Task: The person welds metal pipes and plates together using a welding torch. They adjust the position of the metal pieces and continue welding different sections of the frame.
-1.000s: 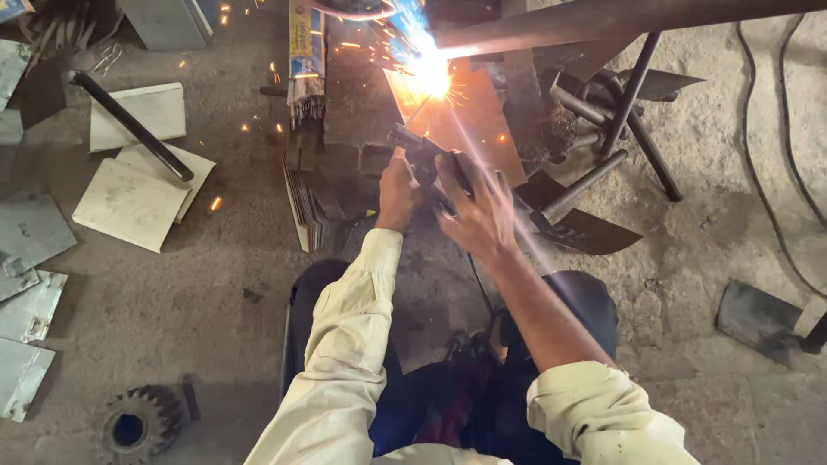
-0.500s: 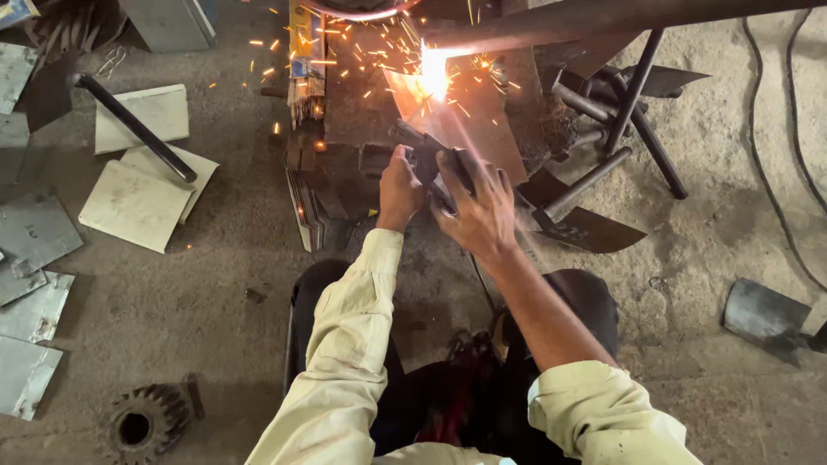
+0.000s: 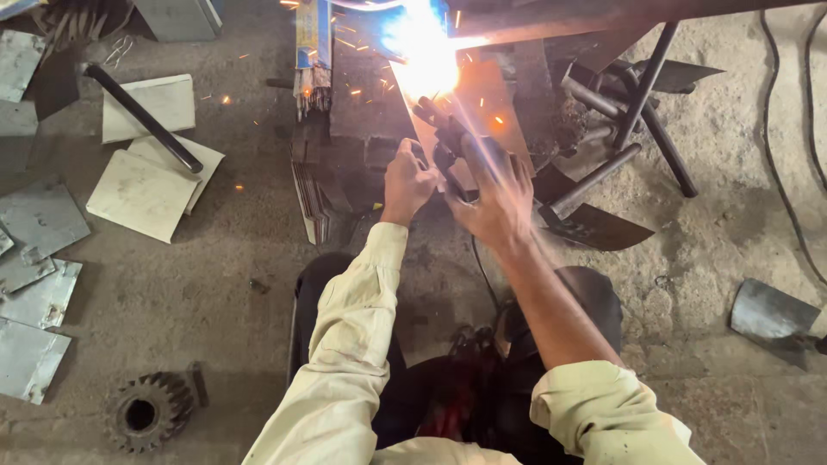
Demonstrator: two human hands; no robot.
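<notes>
Both of my hands reach forward to a dark welding electrode holder (image 3: 450,138). My right hand (image 3: 495,200) is wrapped around its handle. My left hand (image 3: 407,182) grips beside it on the left and steadies it. The holder's tip touches a rusty metal plate (image 3: 493,108), where a bright white-blue arc (image 3: 419,45) burns and throws sparks. A metal bar (image 3: 560,19) runs across the top, just above the arc. A black cable (image 3: 482,271) drops from the holder toward my knees.
Several grey metal sheets (image 3: 39,258) and pale square plates (image 3: 142,194) lie on the concrete floor at left, with a black rod (image 3: 142,129) across them. A gear wheel (image 3: 142,413) sits at bottom left. Welding rods (image 3: 312,82) are stacked left of the arc. Scrap metal (image 3: 771,314) lies at right.
The arc has flared brighter and whiter. The holder's tip and both hands stay at the plate, with only slight shifts. Sparks keep scattering to the left.
</notes>
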